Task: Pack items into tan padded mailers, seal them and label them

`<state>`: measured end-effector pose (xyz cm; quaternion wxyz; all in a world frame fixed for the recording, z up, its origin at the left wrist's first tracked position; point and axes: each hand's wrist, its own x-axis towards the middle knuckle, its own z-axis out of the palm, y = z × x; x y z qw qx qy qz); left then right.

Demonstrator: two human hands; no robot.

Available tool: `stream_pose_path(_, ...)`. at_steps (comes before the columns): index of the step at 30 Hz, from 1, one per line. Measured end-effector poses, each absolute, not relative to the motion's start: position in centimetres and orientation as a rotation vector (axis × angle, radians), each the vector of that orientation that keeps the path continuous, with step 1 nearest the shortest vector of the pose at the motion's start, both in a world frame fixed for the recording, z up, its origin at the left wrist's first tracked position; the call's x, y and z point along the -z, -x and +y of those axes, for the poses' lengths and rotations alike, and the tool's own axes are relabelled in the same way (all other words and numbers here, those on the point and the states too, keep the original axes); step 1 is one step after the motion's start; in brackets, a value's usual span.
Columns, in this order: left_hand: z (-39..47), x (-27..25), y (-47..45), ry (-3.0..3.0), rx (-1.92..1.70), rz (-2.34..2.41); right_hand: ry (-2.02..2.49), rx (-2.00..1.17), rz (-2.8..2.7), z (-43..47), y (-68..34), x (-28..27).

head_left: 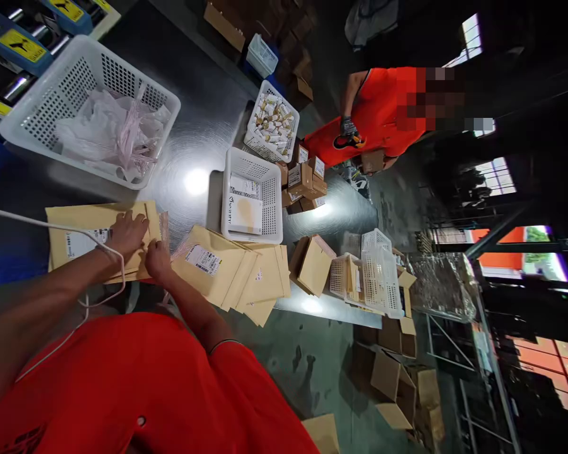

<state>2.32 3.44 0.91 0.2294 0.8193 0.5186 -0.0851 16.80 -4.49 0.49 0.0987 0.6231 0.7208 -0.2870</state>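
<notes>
A yellow-brown padded envelope (94, 217) with a white printed label lies at the left of the table, on top of others like it. My left hand (129, 236) rests on it beside the label, its fingers apart and slightly bent against the paper. Right next to it, my right hand (158, 259) is closed at the envelope's near right edge; its fingertips are partly hidden. Thin pinkish strips (164, 230) lie just past that edge. To the right spreads a pile of similar envelopes (208, 255), the top one labelled.
A white cable (42, 222) crosses my left forearm. White baskets hold plastic bags and strips (118, 129), a printed card (246, 213), and small bottles (274, 123). Small brown boxes (300, 180) stand beyond. A co-worker in red (383, 107) stands across the table.
</notes>
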Motion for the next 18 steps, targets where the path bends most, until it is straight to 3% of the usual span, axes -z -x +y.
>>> stream_pose_path(10,6.7,-0.7,-3.0,-2.188,0.261,1.415,-1.887,1.048,2.064,-5.4,-16.0,-1.2)
stream_pose_path(14,7.1,-0.7,-1.4,-2.242,0.222,1.352,-1.980,1.090,2.012,-2.7,-20.4,-5.9)
stream_pose_path(18,5.8,1.1,0.7,-2.333,0.096,1.414,-2.509,0.788,1.828,3.0,-33.5,-12.5)
